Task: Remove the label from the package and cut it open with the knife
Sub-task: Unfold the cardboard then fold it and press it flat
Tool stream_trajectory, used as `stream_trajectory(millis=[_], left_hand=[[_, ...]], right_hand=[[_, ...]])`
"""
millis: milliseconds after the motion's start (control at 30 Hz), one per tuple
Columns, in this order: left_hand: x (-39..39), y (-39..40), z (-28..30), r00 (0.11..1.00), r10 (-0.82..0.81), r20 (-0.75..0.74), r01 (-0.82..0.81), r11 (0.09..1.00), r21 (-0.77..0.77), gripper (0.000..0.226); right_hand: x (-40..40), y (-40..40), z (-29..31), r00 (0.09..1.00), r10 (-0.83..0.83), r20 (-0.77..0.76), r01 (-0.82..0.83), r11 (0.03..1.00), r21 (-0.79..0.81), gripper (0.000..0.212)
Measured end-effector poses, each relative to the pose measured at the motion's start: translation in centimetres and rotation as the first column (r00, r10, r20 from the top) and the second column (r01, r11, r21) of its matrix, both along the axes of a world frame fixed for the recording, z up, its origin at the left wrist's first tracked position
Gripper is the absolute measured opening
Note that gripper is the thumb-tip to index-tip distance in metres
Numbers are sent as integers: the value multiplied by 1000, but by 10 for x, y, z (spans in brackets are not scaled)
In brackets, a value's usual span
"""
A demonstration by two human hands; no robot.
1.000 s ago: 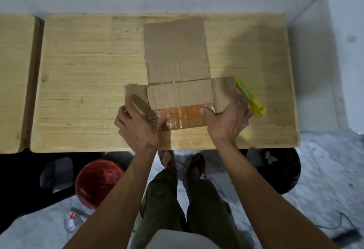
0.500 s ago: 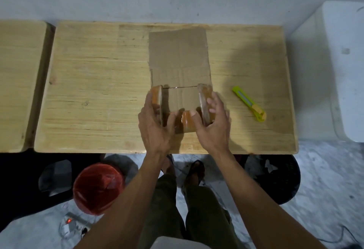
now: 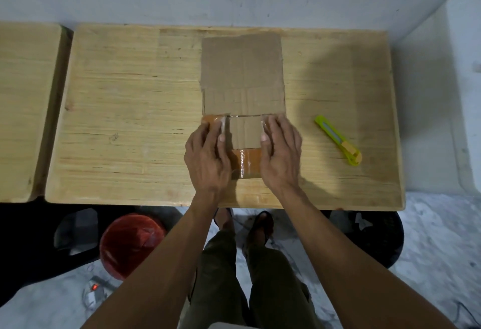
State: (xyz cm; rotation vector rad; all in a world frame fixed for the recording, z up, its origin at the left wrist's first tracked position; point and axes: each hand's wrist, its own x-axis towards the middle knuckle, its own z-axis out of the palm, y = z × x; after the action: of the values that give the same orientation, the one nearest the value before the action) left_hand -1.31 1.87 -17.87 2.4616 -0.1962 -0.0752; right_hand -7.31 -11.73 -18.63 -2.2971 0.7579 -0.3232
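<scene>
A flattened brown cardboard package (image 3: 242, 76) lies in the middle of the wooden table (image 3: 130, 110), with shiny brown tape (image 3: 247, 163) along its near edge. Two side flaps are folded inward over the near panel. My left hand (image 3: 208, 151) presses the left flap flat with straight fingers. On the right flap my right hand (image 3: 281, 151) presses down the same way. A yellow-green utility knife (image 3: 338, 143) lies on the table to the right of my right hand, untouched. No label can be made out.
A second wooden table (image 3: 23, 110) stands to the left across a narrow gap. A white block (image 3: 458, 81) sits to the right. Below the table edge are a red bucket (image 3: 130, 245), a black bin (image 3: 372, 237) and my legs.
The side flaps lay spread out a second ago, then stood upright between my hands. Now they are folded inward and pressed flat. The knife has not moved.
</scene>
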Motion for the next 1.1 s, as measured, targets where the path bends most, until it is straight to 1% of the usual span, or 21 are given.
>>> stream_trajectory(millis=[67,133,267,367,433,500,600,667,733,833,900,1000,1100], left_hand=[[5,1,-4,999,-5,34,4,999,36,40],[11,2,-6,999,-33,38,31,999,43,39],[20,7,-6,994,-102,41,100,994,53,37],[24,13,-4,986,-165,29,160,979,127,39],[27,16,-5,976,-213,53,201,964,174,42],[27,16,-9,966,-247,75,229,955,188,44],[25,13,-12,963,-264,52,249,948,197,44],[25,11,-12,965,-262,27,251,945,212,45],[25,11,-13,958,-280,55,261,939,225,45],[26,12,-13,940,-318,121,285,930,233,43],[28,12,-10,935,-333,124,297,923,245,42],[36,9,1,921,-372,114,338,910,240,40],[45,3,8,933,-348,87,336,933,128,37]], right_hand=[[2,4,1,1000,9,-18,-8,1000,24,49],[4,5,3,998,27,-52,-25,999,31,54],[4,4,3,990,59,-128,-71,993,-94,54],[5,9,-1,983,42,-180,-69,987,-148,51],[6,11,-5,986,31,-161,-61,981,-186,50],[6,12,-8,991,31,-131,-60,972,-228,49],[6,12,-12,996,37,-75,-59,948,-312,46],[8,12,-13,997,30,-68,-52,935,-352,43],[10,12,-13,996,39,-86,-68,925,-373,42],[12,12,-9,991,55,-124,-99,919,-382,41],[13,12,-9,992,53,-116,-94,921,-377,40],[19,15,-1,998,50,-33,-59,932,-359,35],[30,18,12,999,-16,41,28,951,-308,31]])
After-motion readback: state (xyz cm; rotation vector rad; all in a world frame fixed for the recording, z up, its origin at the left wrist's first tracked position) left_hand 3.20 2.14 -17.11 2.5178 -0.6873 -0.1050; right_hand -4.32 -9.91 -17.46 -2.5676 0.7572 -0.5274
